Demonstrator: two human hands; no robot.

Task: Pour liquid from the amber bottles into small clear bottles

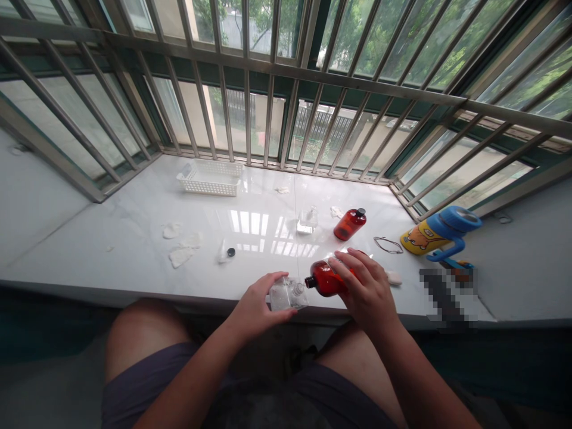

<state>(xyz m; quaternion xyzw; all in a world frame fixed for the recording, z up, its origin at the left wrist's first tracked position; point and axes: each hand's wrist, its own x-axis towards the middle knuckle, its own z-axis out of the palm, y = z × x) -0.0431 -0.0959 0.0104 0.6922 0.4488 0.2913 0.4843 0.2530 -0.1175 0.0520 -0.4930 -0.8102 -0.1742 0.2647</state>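
My left hand (258, 307) grips a small clear square bottle (288, 293) at the front edge of the white marble sill (134, 238). In my right hand (366, 286) is an amber bottle (324, 279), tipped on its side with its open neck at the mouth of the clear bottle. A second amber bottle (350, 224) with a black cap lies further back on the sill. Beside it stands another small clear bottle (307, 219). A loose black cap (231, 252) lies to the left.
A white plastic basket (210, 177) sits at the back left by the window bars. Crumpled white tissues (181, 250) lie on the left. A yellow and blue kids' water bottle (440, 232) lies at the right, with a thin wire loop (388, 244) near it.
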